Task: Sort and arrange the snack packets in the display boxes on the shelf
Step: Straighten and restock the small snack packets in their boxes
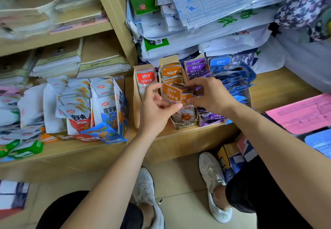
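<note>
Working at centre frame, over the orange box (184, 123): left hand (155, 107) pinching an orange packet (171, 92) by its lower edge between thumb and forefinger, right hand (211, 94) curled over the row behind it, fingertips pressing the other orange packets (172, 74) back and apart. Judging the step as slotting this packet into the row, and doing it well probably meaning: holding the gap open with the right hand, keeping the packet upright and label-forward, lowering it straight down so no corner is folding under, then squaring the tops level with the neighbours. Going along the display boxes on the shelf (279, 92): left of centre, the red box (137, 103) standing just beside the orange one and showing a red packet (146, 80) upright at its back; right of centre, the purple box (206, 121) holding purple packets (196, 66), tidy at the back and slumping toward the front; further right, blue packets (234, 78) fanning loosely and spilling over, their box mostly hidden. Sitting at left of frame, a torn blue-and-white box (121, 103) crammed with white packets (77, 110), several leaning out, with loose packets lying nearby. Judging the sorting as partly done, the blue and purple rows wanting straightening yet.
</note>
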A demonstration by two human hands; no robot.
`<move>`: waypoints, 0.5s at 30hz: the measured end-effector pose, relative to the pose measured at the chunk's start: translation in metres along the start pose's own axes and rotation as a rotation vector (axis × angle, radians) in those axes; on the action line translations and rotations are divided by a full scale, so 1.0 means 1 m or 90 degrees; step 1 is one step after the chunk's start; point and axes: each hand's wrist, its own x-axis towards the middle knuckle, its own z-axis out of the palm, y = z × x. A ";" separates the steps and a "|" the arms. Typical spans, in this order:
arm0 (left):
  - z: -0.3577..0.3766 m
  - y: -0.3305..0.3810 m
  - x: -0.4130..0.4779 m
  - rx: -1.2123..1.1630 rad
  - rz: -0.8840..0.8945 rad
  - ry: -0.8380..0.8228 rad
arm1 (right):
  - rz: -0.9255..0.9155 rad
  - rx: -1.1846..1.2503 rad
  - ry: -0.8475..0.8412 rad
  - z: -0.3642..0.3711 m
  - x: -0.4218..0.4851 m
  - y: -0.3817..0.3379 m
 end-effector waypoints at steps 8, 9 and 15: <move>-0.006 -0.007 0.011 -0.039 0.022 0.019 | -0.010 -0.004 -0.033 -0.005 0.000 0.001; -0.004 -0.010 0.009 -0.042 0.022 0.016 | -0.011 0.000 -0.038 -0.006 -0.001 0.001; 0.019 -0.024 -0.013 0.122 0.079 0.046 | -0.014 0.033 -0.088 -0.009 -0.006 -0.003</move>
